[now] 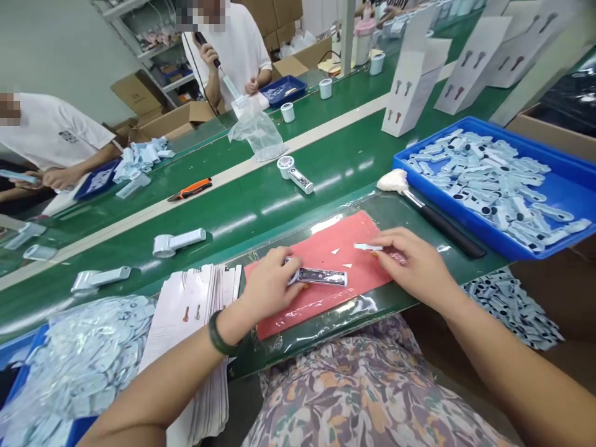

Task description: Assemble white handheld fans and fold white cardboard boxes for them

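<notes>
Assembly looks like the step in hand, with a small part apparently being readied for an open gadget (pixel 323 277). The gadget lies on the red mat (pixel 298 310), its handle towards the right and its dark inside facing up. The left hand (pixel 271 282) has its fingers and thumb closed around the other end (most of that end is hidden under the fingers). The right hand (pixel 414 264) pinches a small pale strip (pixel 365 247) narrowly between thumb and fingertips, above the mat and apart from the gadget; whether it is a cover or a sticker, I cannot tell.

Two white scraps (pixel 335 251) lie on the mat between the strip and the handle. To the right is a blue tray (pixel 565 194) of pale parts (pixel 488 167).

If the strip belongs on the handle, the next move would call for a steady left hold, the strip turned to match, and light fingertip placing, clear of the scraps.
</notes>
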`<state>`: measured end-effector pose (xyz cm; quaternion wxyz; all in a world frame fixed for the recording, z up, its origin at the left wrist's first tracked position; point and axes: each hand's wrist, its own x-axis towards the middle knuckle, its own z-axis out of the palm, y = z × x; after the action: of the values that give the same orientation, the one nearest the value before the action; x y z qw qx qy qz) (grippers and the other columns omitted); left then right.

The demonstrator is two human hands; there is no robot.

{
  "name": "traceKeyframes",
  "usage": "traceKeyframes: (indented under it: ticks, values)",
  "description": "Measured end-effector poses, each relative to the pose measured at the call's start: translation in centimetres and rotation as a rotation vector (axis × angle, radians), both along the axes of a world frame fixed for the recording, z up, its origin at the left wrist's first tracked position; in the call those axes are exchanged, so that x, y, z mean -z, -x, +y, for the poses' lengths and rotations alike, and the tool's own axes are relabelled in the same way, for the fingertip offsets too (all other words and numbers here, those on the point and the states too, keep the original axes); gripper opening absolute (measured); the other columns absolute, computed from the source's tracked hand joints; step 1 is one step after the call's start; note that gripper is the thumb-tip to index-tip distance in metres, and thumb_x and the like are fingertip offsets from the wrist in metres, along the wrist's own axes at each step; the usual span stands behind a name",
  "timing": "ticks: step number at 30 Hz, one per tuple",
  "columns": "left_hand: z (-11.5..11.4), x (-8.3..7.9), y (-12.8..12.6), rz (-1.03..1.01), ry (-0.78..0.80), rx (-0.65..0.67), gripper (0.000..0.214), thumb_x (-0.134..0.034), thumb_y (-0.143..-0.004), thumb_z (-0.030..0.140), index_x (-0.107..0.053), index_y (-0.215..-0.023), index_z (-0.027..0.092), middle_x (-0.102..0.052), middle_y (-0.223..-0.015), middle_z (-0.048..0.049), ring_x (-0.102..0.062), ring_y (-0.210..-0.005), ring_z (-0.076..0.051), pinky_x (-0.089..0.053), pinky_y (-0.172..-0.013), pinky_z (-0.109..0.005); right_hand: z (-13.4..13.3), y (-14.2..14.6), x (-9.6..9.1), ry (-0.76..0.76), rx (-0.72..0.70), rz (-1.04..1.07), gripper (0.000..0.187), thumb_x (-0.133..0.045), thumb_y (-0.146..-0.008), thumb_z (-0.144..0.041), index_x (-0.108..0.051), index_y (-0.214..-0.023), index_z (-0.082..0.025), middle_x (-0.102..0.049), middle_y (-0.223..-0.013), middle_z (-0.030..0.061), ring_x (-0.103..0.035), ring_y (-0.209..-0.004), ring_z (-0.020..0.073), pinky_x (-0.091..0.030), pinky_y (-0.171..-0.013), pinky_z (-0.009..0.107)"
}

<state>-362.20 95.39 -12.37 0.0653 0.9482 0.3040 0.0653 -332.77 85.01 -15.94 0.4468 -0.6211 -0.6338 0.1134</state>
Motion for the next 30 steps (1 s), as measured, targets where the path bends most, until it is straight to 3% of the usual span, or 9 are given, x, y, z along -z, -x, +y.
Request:
traceKeyframes:
  ticks: [4, 7, 9, 11, 15, 19, 22, 26, 30]
  values:
    - [0.0, 1.3, -0.6, -0.137, 0.065, 0.028, 0.032, -0.073, -0.089, 0.035, -0.062, -0.114, 0.020, -0.063, -0.120, -0.0136, -0.061, -0.111, -0.030, -0.056, -0.094, -0.049, 1.6, 4.6, -1.6, -0.051, -0.231, 0.017, 0.021, -0.057, -0.095, -0.014, -0.073, -0.099, -0.025, -0.074, -0.106, 0.0045, -0.072, -0.100, 0.0199, -0.060, -0.089, 0.036]
    - [0.1, 1.1, -0.5, -0.327, 0.118, 0.123, 0.040, -0.070, -0.093, 0.044, -0.059, -0.123, 0.020, -0.064, -0.124, -0.0138, -0.061, -0.116, -0.030, -0.053, -0.099, -0.049, 2.2, 7.5, -0.8, -0.057, -0.323, -0.028, 0.025, -0.051, -0.096, -0.009, -0.072, -0.099, -0.022, -0.073, -0.102, 0.0063, -0.071, -0.095, 0.0203, -0.061, -0.085, 0.038]
    - [0.0, 1.0, -0.6, -0.387, 0.143, 0.162, 0.028, -0.064, -0.098, 0.040, -0.061, -0.117, 0.020, -0.067, -0.118, -0.0118, -0.062, -0.113, -0.027, -0.053, -0.098, -0.046, 2.1, 8.5, -0.2, -0.069, -0.324, -0.076, 0.027, -0.049, -0.095, -0.007, -0.071, -0.098, -0.020, -0.073, -0.099, 0.0081, -0.070, -0.092, 0.0219, -0.060, -0.082, 0.039]
    - [-0.2, 1.0, -0.8, -0.382, 0.152, 0.157, 0.015, -0.058, -0.101, 0.032, -0.063, -0.107, 0.020, -0.068, -0.110, -0.0101, -0.063, -0.106, -0.025, -0.053, -0.093, -0.044, 1.8, 8.7, 0.0, -0.036, -0.325, -0.108, 0.026, -0.049, -0.095, -0.007, -0.071, -0.101, -0.020, -0.073, -0.100, 0.0090, -0.069, -0.092, 0.0236, -0.058, -0.081, 0.041]
    - [-0.2, 1.3, -1.2, -0.330, 0.184, 0.112, 0.008, -0.059, -0.099, 0.024, -0.066, -0.101, 0.020, -0.070, -0.102, -0.0080, -0.062, -0.098, -0.024, -0.053, -0.087, -0.041, 1.4, 8.2, -0.4, 0.122, -0.280, -0.084, 0.018, -0.059, -0.097, -0.019, -0.072, -0.110, -0.023, -0.075, -0.106, 0.0078, -0.068, -0.099, 0.0267, -0.053, -0.087, 0.046]
    - [-0.1, 1.2, -1.3, -0.300, 0.207, 0.089, 0.008, -0.061, -0.098, 0.021, -0.069, -0.099, 0.021, -0.071, -0.098, -0.0064, -0.063, -0.094, -0.023, -0.053, -0.085, -0.040, 1.8, 7.8, 0.5, 0.240, -0.235, 0.126, 0.017, -0.058, -0.099, -0.024, -0.074, -0.094, -0.025, -0.074, -0.099, 0.0051, -0.068, -0.099, 0.0242, -0.053, -0.090, 0.043]
    - [-0.6, 0.8, -1.1, -0.310, 0.197, 0.099, 0.006, -0.064, -0.097, 0.025, -0.069, -0.098, 0.022, -0.071, -0.098, -0.0063, -0.065, -0.101, -0.024, -0.054, -0.090, -0.043, 1.6, 7.5, 1.1, 0.300, -0.265, 0.200, 0.014, -0.061, -0.097, -0.027, -0.073, -0.103, -0.025, -0.073, -0.108, 0.0054, -0.068, -0.104, 0.0237, -0.054, -0.093, 0.042]
    - [-2.6, 0.6, -0.4, -0.283, 0.186, 0.078, 0.011, -0.067, -0.096, 0.031, -0.069, -0.104, 0.022, -0.072, -0.110, -0.0090, -0.065, -0.114, -0.028, -0.054, -0.100, -0.050, 0.5, 7.4, 0.9, 0.355, -0.366, 0.026, 0.040, -0.066, -0.093, -0.029, -0.064, -0.132, -0.025, -0.068, -0.130, 0.0101, -0.064, -0.120, 0.0285, -0.050, -0.102, 0.048]
    - [-4.3, 1.0, -0.2, -0.223, 0.162, 0.026, 0.020, -0.057, -0.100, 0.026, -0.067, -0.117, 0.020, -0.074, -0.117, -0.0115, -0.064, -0.120, -0.033, -0.053, -0.103, -0.058, -0.1, 7.9, 0.9, 0.348, -0.425, -0.123, 0.036, -0.058, -0.097, -0.023, -0.066, -0.132, -0.023, -0.071, -0.121, 0.0118, -0.063, -0.114, 0.0292, -0.049, -0.100, 0.049]
